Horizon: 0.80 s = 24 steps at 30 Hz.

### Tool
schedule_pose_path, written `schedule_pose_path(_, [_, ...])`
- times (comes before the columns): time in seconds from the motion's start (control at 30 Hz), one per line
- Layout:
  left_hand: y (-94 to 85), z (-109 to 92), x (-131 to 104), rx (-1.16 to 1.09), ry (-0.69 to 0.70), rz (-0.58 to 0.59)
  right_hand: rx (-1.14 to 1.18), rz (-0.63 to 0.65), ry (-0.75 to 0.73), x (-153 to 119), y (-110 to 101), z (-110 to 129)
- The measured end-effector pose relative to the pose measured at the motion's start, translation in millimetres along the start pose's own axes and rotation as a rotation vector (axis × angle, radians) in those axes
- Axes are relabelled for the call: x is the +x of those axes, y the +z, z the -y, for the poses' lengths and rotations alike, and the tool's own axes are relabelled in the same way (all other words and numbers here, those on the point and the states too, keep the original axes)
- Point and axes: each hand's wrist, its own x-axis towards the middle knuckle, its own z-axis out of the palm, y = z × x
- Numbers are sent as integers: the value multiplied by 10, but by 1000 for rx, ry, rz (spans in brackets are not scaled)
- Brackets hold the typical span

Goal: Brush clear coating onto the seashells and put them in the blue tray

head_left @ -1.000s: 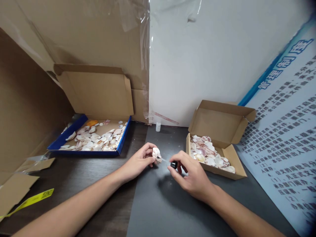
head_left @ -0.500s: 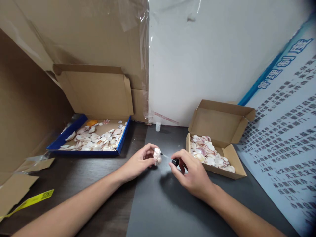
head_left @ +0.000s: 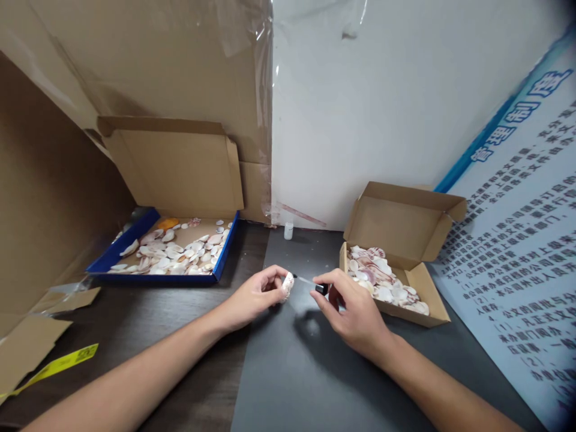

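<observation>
Pinched between the thumb and fingers of my left hand [head_left: 256, 295] is a small whitish, rough-looking shell [head_left: 288, 285], turned nearly edge-on. My right hand [head_left: 355, 309] grips an applicator brush by its black cap [head_left: 321, 288]. From that cap a thin clear stem reaches left, and its dark tip is at or very near the shell's right side; I cannot tell whether they touch. Both hands are above the dark grey mat [head_left: 279, 372]. Behind them a small white bottle [head_left: 288, 231] stands upright near the wall.
At the back left is an open blue-sided cardboard box [head_left: 162, 279] of loose seashells [head_left: 180, 252]. Another open cardboard box [head_left: 432, 294] with shells stands right, close beside my right hand. Cardboard scraps [head_left: 36, 348] and a yellow strip [head_left: 58, 367] lie left. A printed poster [head_left: 517, 240] covers the right side.
The shell has turned in my left fingers, from its broad face to a narrower edge. My right hand and the brush have shifted slightly, with the cap a little higher and further right.
</observation>
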Motion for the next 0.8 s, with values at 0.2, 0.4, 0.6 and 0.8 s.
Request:
schedule_pose_path(0.2, [1,-7,-4,58,9,7,-22,-7,-7,2,3,20])
schedule_pose_path(0.4, [3,-22,1,59,-11,8,9,8,-23,4,-2,16])
schedule_pose_path(0.6, [9,-18,3,35,7,16,77,9,-53,8,-21,14])
schedule_pose_path(0.8, [6,-23,-5,71,-4,-3,-60,5,15,15,-31,8])
